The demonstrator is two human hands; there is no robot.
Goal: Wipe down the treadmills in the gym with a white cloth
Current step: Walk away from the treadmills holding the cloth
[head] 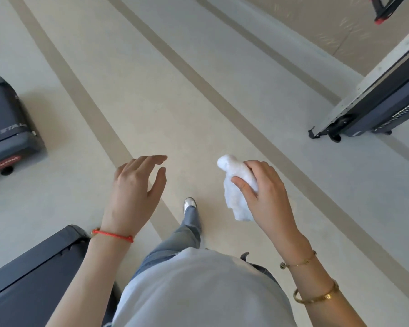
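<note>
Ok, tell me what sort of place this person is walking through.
Most likely a gym floor. The rear end of a dark treadmill sits at the left, another treadmill at the lower left, and a machine with a belt deck at the right, all on a pale striped floor.

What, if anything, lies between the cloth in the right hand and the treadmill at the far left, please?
Nothing visible does. The white cloth is bunched in the right hand; only bare floor separates it from the treadmill on the left. The empty left hand hangs in between, open.
</note>
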